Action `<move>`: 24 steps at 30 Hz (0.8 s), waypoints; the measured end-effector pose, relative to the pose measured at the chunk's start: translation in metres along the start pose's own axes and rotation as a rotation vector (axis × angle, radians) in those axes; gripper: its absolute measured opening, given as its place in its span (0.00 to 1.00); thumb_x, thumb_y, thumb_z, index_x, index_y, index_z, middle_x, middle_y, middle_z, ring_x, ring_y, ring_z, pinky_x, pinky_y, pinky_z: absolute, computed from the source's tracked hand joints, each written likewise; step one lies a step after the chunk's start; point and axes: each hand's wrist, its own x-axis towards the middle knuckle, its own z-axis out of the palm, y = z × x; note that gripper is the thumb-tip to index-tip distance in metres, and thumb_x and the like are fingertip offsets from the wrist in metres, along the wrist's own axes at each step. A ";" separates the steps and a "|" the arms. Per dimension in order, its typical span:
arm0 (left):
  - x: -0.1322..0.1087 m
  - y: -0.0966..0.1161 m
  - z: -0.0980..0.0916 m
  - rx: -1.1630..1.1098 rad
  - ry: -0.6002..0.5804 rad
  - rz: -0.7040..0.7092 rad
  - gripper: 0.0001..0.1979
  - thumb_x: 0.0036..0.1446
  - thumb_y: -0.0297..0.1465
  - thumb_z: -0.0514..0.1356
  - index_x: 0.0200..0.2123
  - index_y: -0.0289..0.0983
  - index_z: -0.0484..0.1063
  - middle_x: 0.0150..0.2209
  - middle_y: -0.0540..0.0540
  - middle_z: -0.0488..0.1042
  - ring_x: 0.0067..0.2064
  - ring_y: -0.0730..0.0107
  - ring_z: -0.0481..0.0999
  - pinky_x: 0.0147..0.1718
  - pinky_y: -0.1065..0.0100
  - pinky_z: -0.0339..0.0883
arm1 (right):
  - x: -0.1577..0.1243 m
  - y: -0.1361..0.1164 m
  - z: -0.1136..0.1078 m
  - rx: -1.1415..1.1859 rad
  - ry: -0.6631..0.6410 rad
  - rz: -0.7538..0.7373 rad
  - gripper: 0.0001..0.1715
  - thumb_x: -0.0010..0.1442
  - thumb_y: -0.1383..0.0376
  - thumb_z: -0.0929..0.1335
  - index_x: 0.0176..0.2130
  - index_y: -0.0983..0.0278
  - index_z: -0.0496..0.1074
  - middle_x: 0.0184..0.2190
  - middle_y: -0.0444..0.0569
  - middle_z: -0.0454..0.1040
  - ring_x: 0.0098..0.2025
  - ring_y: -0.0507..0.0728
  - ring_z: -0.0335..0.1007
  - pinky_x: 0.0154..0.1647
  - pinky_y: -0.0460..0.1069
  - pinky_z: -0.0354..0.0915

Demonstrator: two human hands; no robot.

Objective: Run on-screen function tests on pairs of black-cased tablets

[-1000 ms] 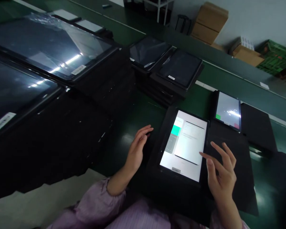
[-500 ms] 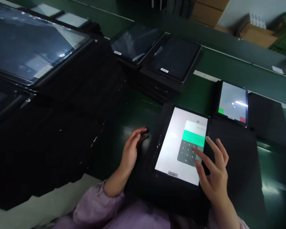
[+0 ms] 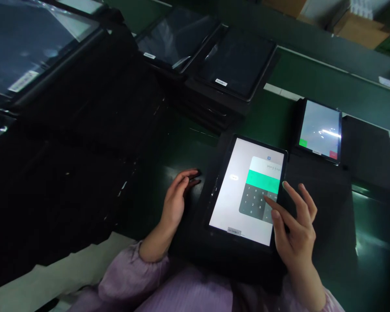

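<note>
A black-framed tablet [image 3: 229, 203] lies flat in front of me, its bright screen showing a grey numeric keypad [image 3: 255, 199] under a green band. My right hand [image 3: 295, 229] hovers over its right side, with the index fingertip at the keypad and nothing held. My left hand [image 3: 177, 203] rests on the green surface [image 3: 185, 147] beside the tablet's left edge, holding nothing, fingers loosely curled. A second lit tablet [image 3: 320, 130] lies beyond, with a green patch and a red patch at its lower corners.
Stacks of dark tablets [image 3: 237, 65] stand ahead, and a tall stack of large black-framed screens [image 3: 29, 47] fills the left. A black mat [image 3: 318, 203] lies under my right hand's side. Cardboard boxes [image 3: 360, 30] sit at the far top right.
The front tablet's screen has changed from a text panel to a keypad with a green band. My right hand has moved onto the keypad, and the whole view has shifted as my head turned.
</note>
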 end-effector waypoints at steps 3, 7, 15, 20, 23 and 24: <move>-0.003 0.001 -0.001 0.114 -0.060 -0.009 0.20 0.62 0.49 0.64 0.45 0.39 0.81 0.55 0.41 0.81 0.61 0.52 0.78 0.65 0.52 0.70 | 0.001 -0.002 0.000 -0.003 0.007 0.011 0.13 0.73 0.69 0.67 0.51 0.62 0.81 0.69 0.51 0.68 0.76 0.70 0.54 0.68 0.65 0.63; -0.010 -0.005 -0.004 0.261 -0.266 -0.056 0.37 0.65 0.56 0.58 0.67 0.38 0.70 0.73 0.41 0.66 0.76 0.51 0.61 0.76 0.50 0.51 | 0.002 -0.003 0.001 -0.007 0.018 0.011 0.14 0.72 0.70 0.67 0.51 0.62 0.81 0.69 0.51 0.68 0.75 0.68 0.56 0.68 0.62 0.63; -0.012 -0.010 -0.003 0.330 -0.406 -0.059 0.46 0.67 0.59 0.51 0.75 0.32 0.60 0.78 0.41 0.54 0.81 0.56 0.46 0.79 0.54 0.37 | 0.004 -0.003 0.001 -0.006 -0.041 -0.012 0.15 0.73 0.67 0.67 0.56 0.60 0.78 0.72 0.50 0.63 0.77 0.69 0.51 0.70 0.64 0.60; -0.010 -0.009 -0.002 0.272 -0.385 -0.075 0.45 0.66 0.57 0.55 0.75 0.33 0.61 0.78 0.43 0.52 0.81 0.55 0.45 0.79 0.55 0.38 | -0.002 -0.002 0.000 -0.019 -0.076 -0.004 0.15 0.73 0.65 0.67 0.57 0.58 0.78 0.75 0.48 0.58 0.80 0.70 0.42 0.74 0.67 0.54; -0.012 -0.009 -0.001 0.249 -0.354 -0.089 0.44 0.65 0.55 0.58 0.75 0.34 0.62 0.77 0.43 0.55 0.80 0.53 0.45 0.79 0.54 0.39 | -0.008 -0.001 -0.003 0.012 -0.046 0.036 0.17 0.75 0.63 0.65 0.59 0.57 0.76 0.75 0.49 0.59 0.79 0.69 0.43 0.73 0.67 0.55; -0.014 -0.010 -0.001 0.238 -0.348 -0.093 0.43 0.65 0.54 0.58 0.75 0.34 0.63 0.77 0.43 0.55 0.80 0.53 0.45 0.79 0.54 0.39 | -0.011 0.001 -0.004 0.015 -0.040 0.050 0.18 0.75 0.62 0.65 0.60 0.57 0.76 0.74 0.49 0.59 0.79 0.70 0.44 0.73 0.68 0.55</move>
